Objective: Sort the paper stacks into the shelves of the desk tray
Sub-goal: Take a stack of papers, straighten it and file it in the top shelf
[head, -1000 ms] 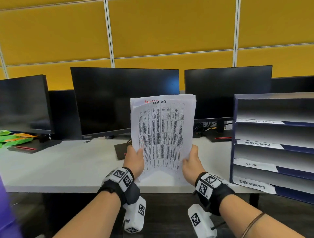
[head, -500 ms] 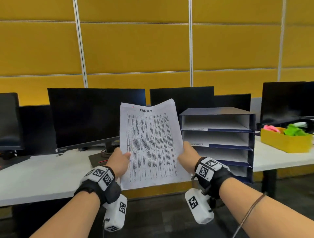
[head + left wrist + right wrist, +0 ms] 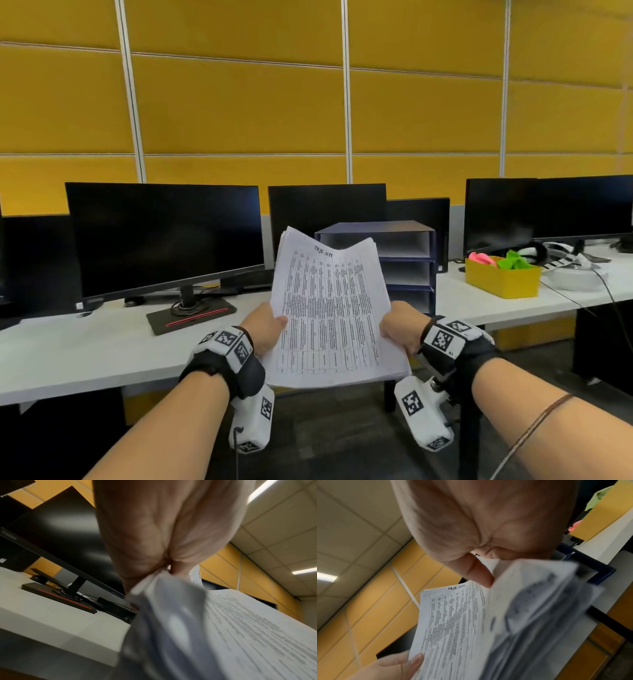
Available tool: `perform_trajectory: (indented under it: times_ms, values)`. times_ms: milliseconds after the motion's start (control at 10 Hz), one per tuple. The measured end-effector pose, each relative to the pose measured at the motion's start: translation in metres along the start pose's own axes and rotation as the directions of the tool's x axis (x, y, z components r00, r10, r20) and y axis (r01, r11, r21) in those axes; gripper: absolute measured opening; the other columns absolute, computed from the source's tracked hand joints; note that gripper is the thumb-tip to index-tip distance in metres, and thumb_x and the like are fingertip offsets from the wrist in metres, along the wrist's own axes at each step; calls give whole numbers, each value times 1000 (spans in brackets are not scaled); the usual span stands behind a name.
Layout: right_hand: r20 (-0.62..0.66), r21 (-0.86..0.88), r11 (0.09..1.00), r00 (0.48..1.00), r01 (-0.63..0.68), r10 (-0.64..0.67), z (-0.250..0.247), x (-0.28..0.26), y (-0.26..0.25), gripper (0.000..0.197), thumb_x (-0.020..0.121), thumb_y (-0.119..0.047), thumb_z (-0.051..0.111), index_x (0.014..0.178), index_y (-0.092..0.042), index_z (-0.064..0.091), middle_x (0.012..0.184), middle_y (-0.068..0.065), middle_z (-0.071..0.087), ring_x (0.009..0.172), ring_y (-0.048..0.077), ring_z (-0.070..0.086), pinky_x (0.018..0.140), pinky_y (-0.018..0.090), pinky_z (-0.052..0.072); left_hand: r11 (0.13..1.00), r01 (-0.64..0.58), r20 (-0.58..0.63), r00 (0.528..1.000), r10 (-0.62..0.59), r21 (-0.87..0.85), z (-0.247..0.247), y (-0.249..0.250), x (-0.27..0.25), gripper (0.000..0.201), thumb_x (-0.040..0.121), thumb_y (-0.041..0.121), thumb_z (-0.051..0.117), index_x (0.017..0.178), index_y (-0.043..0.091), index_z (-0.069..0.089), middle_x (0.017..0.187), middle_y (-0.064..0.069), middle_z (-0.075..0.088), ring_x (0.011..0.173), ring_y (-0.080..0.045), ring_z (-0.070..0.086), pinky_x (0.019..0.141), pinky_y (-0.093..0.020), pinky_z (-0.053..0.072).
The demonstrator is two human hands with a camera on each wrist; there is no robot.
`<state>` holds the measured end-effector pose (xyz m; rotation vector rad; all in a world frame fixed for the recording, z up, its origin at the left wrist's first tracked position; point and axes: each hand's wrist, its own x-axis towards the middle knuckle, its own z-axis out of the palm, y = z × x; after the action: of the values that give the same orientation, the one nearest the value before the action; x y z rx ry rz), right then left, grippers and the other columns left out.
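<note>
I hold a stack of printed papers (image 3: pixel 332 308) upright in front of me, its top sheet a table headed "TASK LIST". My left hand (image 3: pixel 265 329) pinches the stack's left edge, thumb on the front. My right hand (image 3: pixel 399 329) grips the right edge the same way. In the left wrist view the paper stack (image 3: pixel 240 628) runs out from under the left hand (image 3: pixel 154 547). The right wrist view shows the paper stack (image 3: pixel 453 622) under the right hand's thumb (image 3: pixel 479 573). Behind the stack stands the dark blue desk tray (image 3: pixel 407 260) with white shelves, partly hidden by the papers.
Several black monitors (image 3: pixel 164 236) line the back of the white desk (image 3: pixel 85 349). A yellow bin (image 3: pixel 501 277) with pink and green items sits right of the tray, with white gear and cables beyond. The dark floor lies below the desk edge.
The view has swung right and pulled back: the tray, once large at the right, now sits behind the stack's upper right. Both hands keep the same hold on the papers.
</note>
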<state>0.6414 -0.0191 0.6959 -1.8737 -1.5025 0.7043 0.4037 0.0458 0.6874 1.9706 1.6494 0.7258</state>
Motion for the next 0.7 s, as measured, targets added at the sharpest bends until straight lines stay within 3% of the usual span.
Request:
perform_trajectory:
  times_ms: [100,200,300,400,500,600,700]
  values:
    - [-28,-26,999,999,-37,37,-20,0,3,42,85,2,45,125,14,48,99,23,49,87,24,43,76,28,39,999,-19,34,999,18,36,3,17,5,39,102,26,41,133,4,50,126,-12,62,113,-27,60,92,-33,47]
    - [-77,-60,997,996,-45,41,-33,6,2,41,87,0,48,126,13,48,101,19,50,90,24,46,70,31,44,999,-38,46,998,36,36,9,33,13,38,101,27,43,131,5,52,124,-11,63,112,-26,61,98,-38,49]
    - [-128,-279,946,982,-168,137,-48,14,6,42,93,-6,49,134,5,45,122,13,54,117,27,54,91,29,47,1000,-14,53,999,13,22,15,49,22,36,99,30,48,124,5,55,115,-11,67,104,-26,66,95,-43,53]
    - [-98,-121,989,993,-79,68,-63,17,17,39,90,-3,46,126,12,50,100,14,47,123,40,48,81,32,43,999,-24,37,999,25,-30,22,63,30,35,97,28,53,121,3,59,112,-12,69,101,-27,68,92,-43,54]
    - [-112,-37,997,992,-70,65,-77,14,25,38,87,-2,48,121,15,53,94,15,44,121,43,48,64,31,39,1000,-27,24,999,27,-6,25,77,34,34,95,27,57,117,2,62,109,-10,70,98,-25,68,91,-38,55]
    - [-104,-21,999,994,-36,34,-90,18,23,38,86,-2,49,121,14,53,83,12,46,93,35,49,52,20,34,996,-43,31,999,41,82,21,90,39,32,94,31,58,111,4,63,99,-5,65,87,-19,63,77,-28,51]
    - [-119,-40,998,992,-40,35,-100,18,14,38,88,-3,47,121,15,53,86,13,44,88,21,40,52,17,31,984,-53,10,999,52,172,13,101,49,31,93,37,58,93,6,64,96,-9,63,84,-21,60,63,-22,43]
